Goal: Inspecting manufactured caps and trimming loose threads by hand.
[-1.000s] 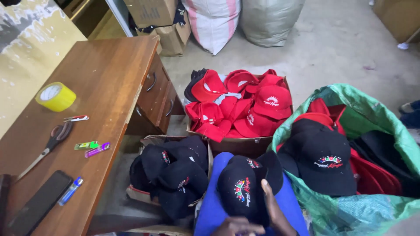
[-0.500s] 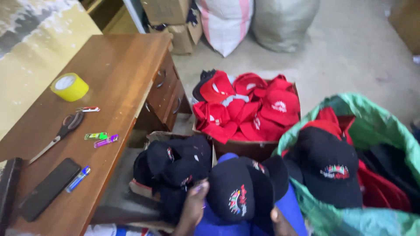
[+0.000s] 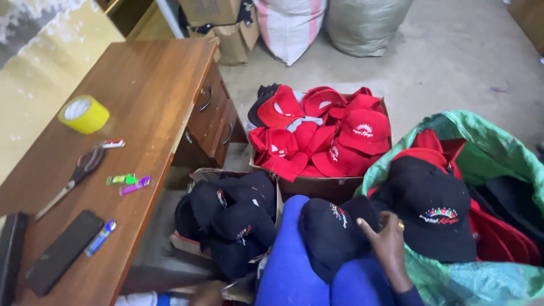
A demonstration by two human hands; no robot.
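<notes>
A black cap (image 3: pixel 331 232) with an embroidered front lies on my lap, over blue trousers (image 3: pixel 289 266). My right hand (image 3: pixel 390 245) grips its right edge, thumb pressed on the cloth. My left hand (image 3: pixel 207 292) is low at the bottom edge, blurred, beside a cardboard box of black caps (image 3: pixel 232 218); what it holds is unclear. To the right an open green sack (image 3: pixel 498 153) holds another black cap (image 3: pixel 433 207) on top of red ones.
A box of red caps (image 3: pixel 323 136) stands on the floor ahead. The wooden desk (image 3: pixel 147 85) at left carries a yellow tape roll (image 3: pixel 84 114), scissors (image 3: pixel 76 173), small lighters (image 3: pixel 127 182), a phone (image 3: pixel 62 252) and a pen. Sacks (image 3: pixel 362 22) and cartons stand behind.
My left hand has left the cap's left side and dropped toward the bottom edge near the box of black caps. My right hand has come up onto the cap's right edge.
</notes>
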